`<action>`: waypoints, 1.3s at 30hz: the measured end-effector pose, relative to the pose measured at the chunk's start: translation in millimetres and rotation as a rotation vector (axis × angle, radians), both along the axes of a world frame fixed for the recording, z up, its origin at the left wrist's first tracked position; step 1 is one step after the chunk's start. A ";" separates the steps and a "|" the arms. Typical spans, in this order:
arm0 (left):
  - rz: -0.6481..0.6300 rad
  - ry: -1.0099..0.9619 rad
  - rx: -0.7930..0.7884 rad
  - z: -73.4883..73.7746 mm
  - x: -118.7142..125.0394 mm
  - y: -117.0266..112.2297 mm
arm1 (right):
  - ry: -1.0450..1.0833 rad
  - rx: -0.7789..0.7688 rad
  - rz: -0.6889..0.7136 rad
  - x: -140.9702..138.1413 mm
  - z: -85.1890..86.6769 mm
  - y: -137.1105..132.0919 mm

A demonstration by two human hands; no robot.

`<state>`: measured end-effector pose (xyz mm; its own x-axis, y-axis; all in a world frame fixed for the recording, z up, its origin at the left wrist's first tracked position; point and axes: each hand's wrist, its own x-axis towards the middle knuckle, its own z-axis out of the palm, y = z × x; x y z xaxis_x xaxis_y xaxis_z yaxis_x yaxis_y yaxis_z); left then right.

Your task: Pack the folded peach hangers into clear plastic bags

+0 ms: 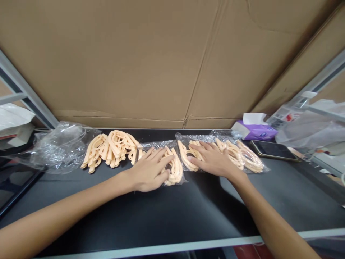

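My left hand lies flat with fingers spread on a clear plastic bag of beige looped pieces, which look like plastic hangers. Over another such bag of beige pieces, my right hand rests palm down, its fingers apart. More bagged beige pieces lie just right of it. To the left of my left hand is a loose pile of the same beige pieces, outside any bag. Parts of the bags under both palms are hidden.
Crumpled clear plastic lies at the left, above a dark flat device. A purple tissue pack and a phone sit at the right. Cardboard stands behind the black shelf, between metal posts.
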<state>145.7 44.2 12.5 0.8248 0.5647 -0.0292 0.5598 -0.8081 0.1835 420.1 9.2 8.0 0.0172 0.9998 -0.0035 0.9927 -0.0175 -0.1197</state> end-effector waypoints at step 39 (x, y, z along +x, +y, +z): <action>0.352 -0.052 -0.030 15.8 -55.9 133.2 | -0.092 0.290 0.541 -111.9 -7.6 -25.3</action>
<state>89.8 177.4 28.3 0.5810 0.8138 -0.0131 0.7919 -0.5615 0.2400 308.2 -16.1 0.3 -0.5053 0.8268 0.2472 0.8581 0.5117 0.0426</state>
